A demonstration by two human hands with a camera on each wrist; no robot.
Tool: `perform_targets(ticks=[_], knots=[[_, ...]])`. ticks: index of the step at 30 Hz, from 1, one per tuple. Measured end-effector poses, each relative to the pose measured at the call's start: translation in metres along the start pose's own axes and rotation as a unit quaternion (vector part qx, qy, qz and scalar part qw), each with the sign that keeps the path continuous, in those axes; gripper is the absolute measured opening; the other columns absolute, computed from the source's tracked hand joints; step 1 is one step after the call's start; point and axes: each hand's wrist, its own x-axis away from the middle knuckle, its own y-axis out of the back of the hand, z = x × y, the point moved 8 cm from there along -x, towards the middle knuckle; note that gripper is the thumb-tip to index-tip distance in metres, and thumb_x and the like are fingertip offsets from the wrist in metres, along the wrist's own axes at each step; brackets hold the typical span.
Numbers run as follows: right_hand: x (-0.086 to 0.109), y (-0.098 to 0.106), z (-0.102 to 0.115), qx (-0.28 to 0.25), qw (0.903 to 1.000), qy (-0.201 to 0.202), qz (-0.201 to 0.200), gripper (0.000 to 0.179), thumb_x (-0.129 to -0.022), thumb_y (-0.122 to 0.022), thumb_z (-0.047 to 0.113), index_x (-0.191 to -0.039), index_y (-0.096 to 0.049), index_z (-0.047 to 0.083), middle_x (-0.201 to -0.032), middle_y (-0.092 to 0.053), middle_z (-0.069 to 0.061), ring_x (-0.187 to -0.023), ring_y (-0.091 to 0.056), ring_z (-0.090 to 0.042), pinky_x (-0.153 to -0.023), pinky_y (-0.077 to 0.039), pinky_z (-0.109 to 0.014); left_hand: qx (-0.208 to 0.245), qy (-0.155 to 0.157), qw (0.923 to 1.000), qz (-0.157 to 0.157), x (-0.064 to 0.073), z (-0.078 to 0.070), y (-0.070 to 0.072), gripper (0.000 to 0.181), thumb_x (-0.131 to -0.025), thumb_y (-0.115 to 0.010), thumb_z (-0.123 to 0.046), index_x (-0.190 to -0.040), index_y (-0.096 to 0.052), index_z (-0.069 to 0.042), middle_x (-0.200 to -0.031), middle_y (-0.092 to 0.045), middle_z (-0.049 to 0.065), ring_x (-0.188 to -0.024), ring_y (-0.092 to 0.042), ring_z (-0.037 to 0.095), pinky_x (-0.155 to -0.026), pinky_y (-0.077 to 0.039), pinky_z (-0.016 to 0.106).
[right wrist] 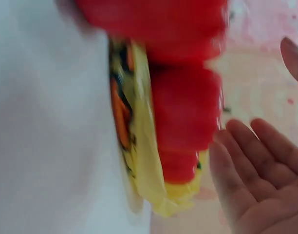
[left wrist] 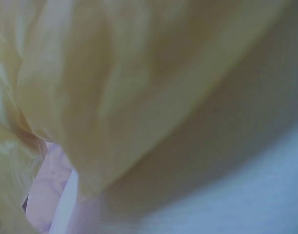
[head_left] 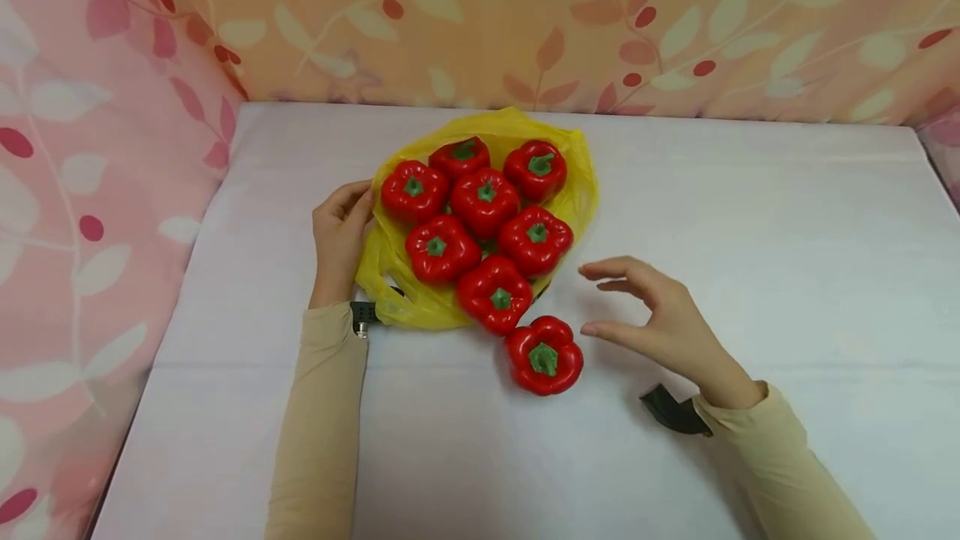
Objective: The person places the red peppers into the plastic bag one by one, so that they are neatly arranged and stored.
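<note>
A yellow plastic bag [head_left: 431, 307] lies on the table, with several red bell peppers [head_left: 486, 198] with green stems clustered on it. One more red bell pepper [head_left: 543, 357] sits on the white cloth just in front of the group. At the bag's left edge, my left hand [head_left: 341, 227] pinches the plastic between thumb and fingers. The left wrist view is filled mostly by the blurred bag [left wrist: 115, 73], and the hand is hidden there. To the right of the peppers, my right hand [head_left: 652, 315] is held with thumb and fingers spread apart, holding nothing.
White cloth [head_left: 750, 215] covers the table. Patterned fabric [head_left: 495, 23] with leaves rises behind it and along the left side. A black wrist device [head_left: 675, 411] shows at my right sleeve, and another [head_left: 363, 315] at the left.
</note>
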Motion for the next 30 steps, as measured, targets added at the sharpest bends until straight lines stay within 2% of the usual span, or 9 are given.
perform_targets(ticks=[4, 6, 11, 18, 22, 27, 30], knots=[[0.019, -0.021, 0.007, -0.015, 0.9982, 0.017, 0.056, 0.060, -0.068, -0.085, 0.007, -0.121, -0.058, 0.007, -0.118, -0.062, -0.005, -0.106, -0.058, -0.018, -0.090, -0.049, -0.025, 0.002, 0.002, 1.0000, 0.000, 0.001, 0.003, 0.001, 0.022, -0.093, -0.060, -0.016, -0.107, -0.069, -0.002, -0.103, -0.066, 0.007, -0.094, -0.060, 0.019, -0.082, -0.052, 0.021], [0.024, -0.029, 0.009, -0.016, 0.9975, 0.019, 0.066, 0.063, -0.068, -0.086, 0.012, -0.124, -0.057, 0.008, -0.120, -0.061, -0.002, -0.108, -0.057, -0.017, -0.090, -0.050, -0.027, 0.011, 0.001, 0.9999, 0.001, 0.001, 0.003, 0.001, 0.022, -0.093, -0.061, -0.016, -0.107, -0.069, -0.001, -0.102, -0.066, 0.007, -0.093, -0.060, 0.019, -0.080, -0.053, 0.020], [0.028, -0.043, 0.012, 0.041, 0.9976, 0.016, 0.054, 0.073, -0.066, -0.088, 0.025, -0.128, -0.053, 0.009, -0.123, -0.056, 0.002, -0.111, -0.053, -0.011, -0.088, -0.051, -0.030, 0.026, -0.003, 0.9996, 0.005, 0.000, 0.002, 0.000, 0.022, -0.093, -0.061, -0.015, -0.107, -0.069, 0.000, -0.100, -0.066, 0.006, -0.091, -0.061, 0.018, -0.080, -0.053, 0.021], [0.030, -0.060, 0.018, 0.146, 0.9887, 0.013, 0.030, 0.088, -0.065, -0.086, 0.042, -0.131, -0.045, 0.000, -0.124, -0.054, -0.005, -0.113, -0.053, -0.019, -0.088, -0.052, -0.038, 0.021, -0.003, 0.9998, 0.004, 0.000, 0.001, -0.001, 0.023, -0.093, -0.061, -0.015, -0.107, -0.068, 0.001, -0.098, -0.066, 0.003, -0.091, -0.061, 0.017, -0.081, -0.053, 0.021], [0.029, -0.058, 0.019, 0.164, 0.9860, 0.023, 0.013, 0.086, -0.063, -0.088, 0.038, -0.128, -0.047, -0.002, -0.119, -0.056, -0.006, -0.107, -0.057, -0.019, -0.082, -0.055, -0.036, 0.010, -0.012, 0.9998, 0.009, 0.000, 0.000, -0.003, 0.025, -0.094, -0.060, -0.016, -0.108, -0.066, 0.004, -0.097, -0.066, 0.002, -0.091, -0.060, 0.016, -0.081, -0.053, 0.021], [0.030, -0.042, 0.014, 0.137, 0.9906, 0.000, 0.000, 0.084, -0.061, -0.090, 0.026, -0.129, -0.048, 0.002, -0.118, -0.057, -0.002, -0.103, -0.057, -0.015, -0.078, -0.056, -0.034, 0.019, 0.001, 0.9998, 0.003, 0.001, 0.002, -0.002, 0.022, -0.093, -0.061, -0.016, -0.107, -0.068, 0.000, -0.100, -0.065, 0.006, -0.093, -0.060, 0.018, -0.081, -0.053, 0.021], [0.030, -0.031, 0.012, 0.141, 0.9898, -0.008, -0.012, 0.084, -0.060, -0.091, 0.022, -0.130, -0.049, 0.002, -0.118, -0.058, -0.002, -0.102, -0.057, -0.014, -0.077, -0.055, -0.028, 0.022, 0.008, 0.9997, -0.001, 0.002, 0.002, 0.000, 0.021, -0.093, -0.061, -0.016, -0.106, -0.069, -0.002, -0.102, -0.065, 0.008, -0.094, -0.059, 0.019, -0.081, -0.053, 0.021]])
